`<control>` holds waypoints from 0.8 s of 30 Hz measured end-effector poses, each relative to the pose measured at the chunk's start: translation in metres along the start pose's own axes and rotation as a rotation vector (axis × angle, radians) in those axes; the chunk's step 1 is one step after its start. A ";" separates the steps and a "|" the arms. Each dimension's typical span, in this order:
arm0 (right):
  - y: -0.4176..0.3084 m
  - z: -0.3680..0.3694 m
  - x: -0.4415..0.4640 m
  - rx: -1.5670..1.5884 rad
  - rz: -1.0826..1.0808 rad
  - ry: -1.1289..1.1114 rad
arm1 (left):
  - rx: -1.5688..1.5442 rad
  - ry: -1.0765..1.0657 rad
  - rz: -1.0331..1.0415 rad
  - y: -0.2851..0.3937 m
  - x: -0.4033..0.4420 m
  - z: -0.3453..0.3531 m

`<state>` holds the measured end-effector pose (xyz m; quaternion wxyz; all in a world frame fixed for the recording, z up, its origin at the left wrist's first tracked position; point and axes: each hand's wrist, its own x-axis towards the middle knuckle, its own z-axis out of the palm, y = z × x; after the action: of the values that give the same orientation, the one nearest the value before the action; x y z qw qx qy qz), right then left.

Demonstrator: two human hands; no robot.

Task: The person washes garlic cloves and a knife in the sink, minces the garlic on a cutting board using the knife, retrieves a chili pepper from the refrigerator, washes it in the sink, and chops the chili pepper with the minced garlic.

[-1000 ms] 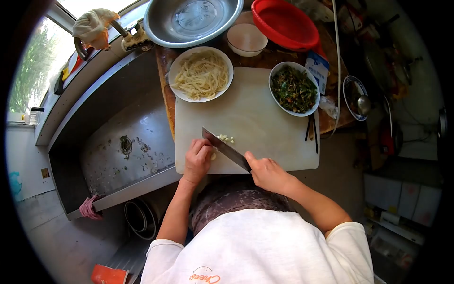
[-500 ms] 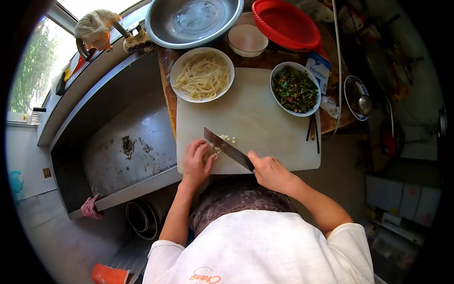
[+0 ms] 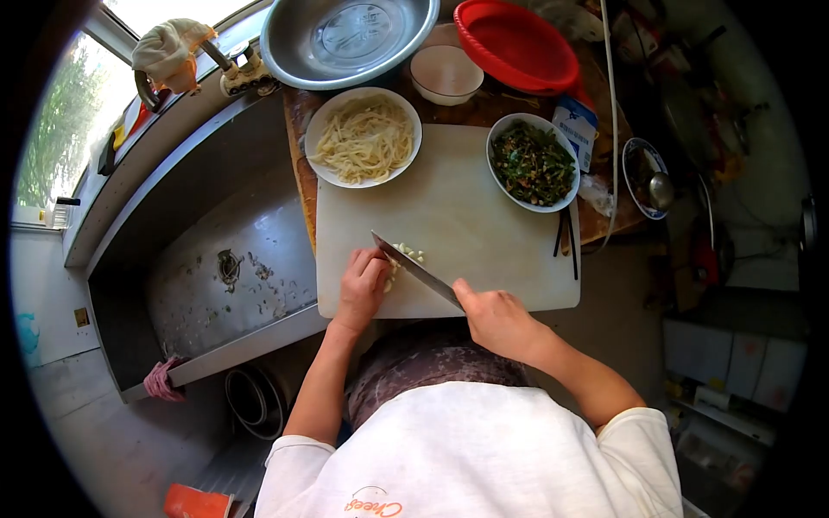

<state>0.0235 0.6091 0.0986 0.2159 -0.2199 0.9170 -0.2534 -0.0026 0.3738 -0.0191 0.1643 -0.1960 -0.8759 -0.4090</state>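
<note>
A broad-bladed knife (image 3: pixel 416 270) slants over the white cutting board (image 3: pixel 509 259), its handle gripped by my right hand (image 3: pixel 499 319). My left hand (image 3: pixel 363 283) is bent with its fingers together at the blade's left side, on pale chopped pieces that look like garlic; its fingertips partly hide them. More small pale pieces (image 3: pixel 409 252) lie just beyond the blade. A white plate of pale strips (image 3: pixel 364 140) rests at the board's far left corner. At the far right corner stands a bowl of chopped greens (image 3: pixel 534 164).
A metal sink (image 3: pixel 216 203) lies left of the board. Behind the board are a metal basin (image 3: pixel 406 43), a white bowl (image 3: pixel 445 76) and a red basin (image 3: pixel 509 43). Dark chopsticks (image 3: pixel 573 243) lie at its right edge, and a dish with a spoon (image 3: pixel 661 192) is farther right.
My left hand spread its fingers away from the pale pieces half a second ago; now they are drawn together against them beside the blade. The knife stays in my right hand.
</note>
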 end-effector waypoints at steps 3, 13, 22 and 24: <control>0.008 0.014 0.002 0.002 0.006 -0.007 | 0.012 -0.009 0.010 -0.001 0.001 -0.002; 0.002 0.012 0.005 0.002 0.020 -0.035 | 0.052 -0.013 0.030 0.002 -0.002 -0.007; 0.001 0.016 0.004 0.016 0.001 -0.011 | 0.041 0.010 0.037 0.003 -0.006 -0.006; -0.001 0.014 0.005 0.023 -0.011 -0.017 | 0.047 0.012 0.033 0.003 -0.008 -0.006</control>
<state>0.0267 0.6011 0.0869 0.2247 -0.2243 0.9109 -0.2634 0.0067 0.3690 -0.0173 0.1810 -0.2039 -0.8810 -0.3867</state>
